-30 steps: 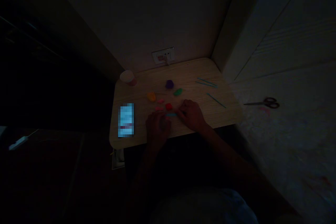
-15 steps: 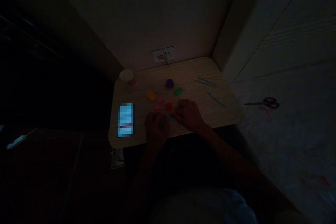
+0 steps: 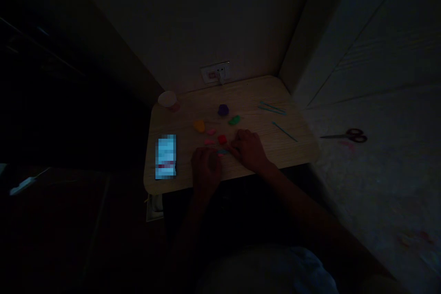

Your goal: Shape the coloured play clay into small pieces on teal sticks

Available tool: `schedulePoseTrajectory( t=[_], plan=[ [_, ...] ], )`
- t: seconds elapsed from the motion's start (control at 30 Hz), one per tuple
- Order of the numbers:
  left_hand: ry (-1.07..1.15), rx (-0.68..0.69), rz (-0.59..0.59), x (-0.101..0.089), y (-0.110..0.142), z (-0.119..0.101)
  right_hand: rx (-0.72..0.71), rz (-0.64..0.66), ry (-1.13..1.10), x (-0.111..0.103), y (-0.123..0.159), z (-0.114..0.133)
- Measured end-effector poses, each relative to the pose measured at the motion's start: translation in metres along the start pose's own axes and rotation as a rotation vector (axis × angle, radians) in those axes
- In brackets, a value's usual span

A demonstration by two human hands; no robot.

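Observation:
The scene is very dark. My left hand [image 3: 206, 168] and my right hand [image 3: 250, 149] rest close together near the front edge of a small wooden table [image 3: 268, 156]. Both have their fingers curled around a small teal piece [image 3: 223, 151] that shows between them. Just beyond the hands lie a red lump [image 3: 222, 139] and small pink bits [image 3: 209, 141]. Farther back sit a yellow lump [image 3: 199, 125], a green lump [image 3: 234, 120] and a purple lump [image 3: 223, 110].
A lit phone [image 3: 166, 156] lies at the table's left front. A small cup [image 3: 167, 99] stands at the back left, a wall socket [image 3: 215, 73] behind. Thin teal sticks [image 3: 272, 108] lie at the right. Scissors [image 3: 347, 135] lie on the pale surface to the right.
Both hands have stayed at the teal piece with only slight shifts of the fingers. Everything else on the table is where it was.

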State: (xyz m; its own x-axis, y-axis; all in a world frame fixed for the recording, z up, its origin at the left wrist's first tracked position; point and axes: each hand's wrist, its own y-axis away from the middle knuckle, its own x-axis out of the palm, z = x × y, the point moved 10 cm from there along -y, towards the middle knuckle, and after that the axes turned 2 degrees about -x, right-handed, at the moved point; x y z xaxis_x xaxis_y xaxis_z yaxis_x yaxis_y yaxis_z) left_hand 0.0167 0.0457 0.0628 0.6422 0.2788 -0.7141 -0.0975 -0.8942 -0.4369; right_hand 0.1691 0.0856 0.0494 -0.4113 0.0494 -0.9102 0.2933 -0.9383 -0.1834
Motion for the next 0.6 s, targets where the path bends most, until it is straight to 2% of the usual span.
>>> schedulePoseTrajectory(
  t=[0.33,0.6],
  plan=[
    [-0.001,-0.002,-0.008,-0.001,0.002,0.0,-0.025,0.016,0.005,0.001,0.001,0.004],
    [-0.007,0.003,0.012,0.001,-0.001,-0.002,0.066,-0.125,-0.096,-0.016,0.013,-0.015]
  ],
)
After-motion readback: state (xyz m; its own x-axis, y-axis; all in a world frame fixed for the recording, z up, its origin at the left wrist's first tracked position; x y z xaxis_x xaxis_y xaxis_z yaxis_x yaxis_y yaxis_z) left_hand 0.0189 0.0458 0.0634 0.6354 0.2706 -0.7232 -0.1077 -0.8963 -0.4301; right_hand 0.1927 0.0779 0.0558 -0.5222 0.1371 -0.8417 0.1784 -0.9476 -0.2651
